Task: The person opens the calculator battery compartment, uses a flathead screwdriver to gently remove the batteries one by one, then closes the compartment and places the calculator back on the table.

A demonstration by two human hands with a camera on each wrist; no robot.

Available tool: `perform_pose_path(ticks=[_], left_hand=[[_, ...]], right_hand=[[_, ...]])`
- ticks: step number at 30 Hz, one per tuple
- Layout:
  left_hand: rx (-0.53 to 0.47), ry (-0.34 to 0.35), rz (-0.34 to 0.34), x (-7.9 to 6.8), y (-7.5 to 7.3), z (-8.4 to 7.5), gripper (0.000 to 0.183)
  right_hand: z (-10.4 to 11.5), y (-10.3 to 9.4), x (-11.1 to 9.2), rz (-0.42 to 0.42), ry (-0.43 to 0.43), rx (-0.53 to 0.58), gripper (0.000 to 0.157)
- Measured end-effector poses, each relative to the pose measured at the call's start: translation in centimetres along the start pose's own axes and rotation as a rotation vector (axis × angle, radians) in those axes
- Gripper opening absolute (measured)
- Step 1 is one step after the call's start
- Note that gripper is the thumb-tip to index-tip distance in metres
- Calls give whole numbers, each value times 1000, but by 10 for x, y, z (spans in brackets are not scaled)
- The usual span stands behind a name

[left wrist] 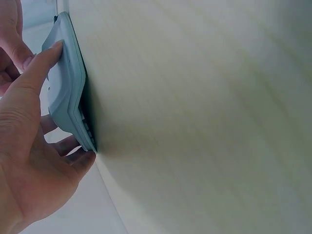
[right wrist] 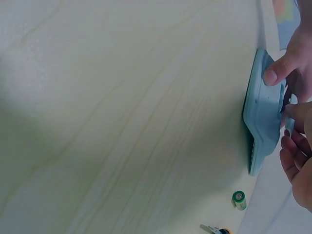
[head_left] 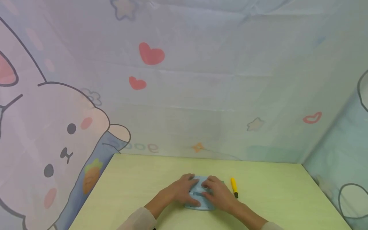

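Observation:
A light blue plastic device (head_left: 201, 203) lies on the table with a slot in its upward side; small ridges show under one end in the left wrist view. My left hand (head_left: 184, 191) grips it from the left, thumb (left wrist: 51, 56) on its near part and fingers round the far end. Over its right half, my right hand (head_left: 219, 193) has thumb and fingers bent together at the slot. Between them, in the right wrist view, they pinch a thin light blue cover (right wrist: 291, 122), partly hidden by the fingers.
A yellow and black screwdriver (head_left: 234, 187) lies right of the device, beside my right hand. Close to the device's far right corner stands a green battery (right wrist: 239, 200). A printed cloth (head_left: 187, 111) hangs behind the pale table (head_left: 138, 182).

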State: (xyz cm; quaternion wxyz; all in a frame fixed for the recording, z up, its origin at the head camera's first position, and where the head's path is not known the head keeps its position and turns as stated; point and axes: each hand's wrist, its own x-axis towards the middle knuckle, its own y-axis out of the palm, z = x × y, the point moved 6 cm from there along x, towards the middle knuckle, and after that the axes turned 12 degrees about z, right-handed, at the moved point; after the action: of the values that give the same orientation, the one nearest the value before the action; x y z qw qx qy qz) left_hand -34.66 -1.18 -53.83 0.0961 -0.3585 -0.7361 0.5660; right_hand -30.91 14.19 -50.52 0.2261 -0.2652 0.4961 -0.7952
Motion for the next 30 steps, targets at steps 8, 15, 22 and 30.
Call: perform_pose_path(ticks=[8,15,22,30], left_hand=[[-23,9,-6,-1,-1,1,97],[-32,17,0,-1,0,1,97],[-39,20,6,-1,1,0,96],[-26,15,1,0,2,0,96]], right_hand=[[2,5,2,-13,-10,-13,21],[3,8,3,-11,-10,-18,21],[3,10,4,-3,-16,-12,19],[1,11,5,9,12,24,18]])
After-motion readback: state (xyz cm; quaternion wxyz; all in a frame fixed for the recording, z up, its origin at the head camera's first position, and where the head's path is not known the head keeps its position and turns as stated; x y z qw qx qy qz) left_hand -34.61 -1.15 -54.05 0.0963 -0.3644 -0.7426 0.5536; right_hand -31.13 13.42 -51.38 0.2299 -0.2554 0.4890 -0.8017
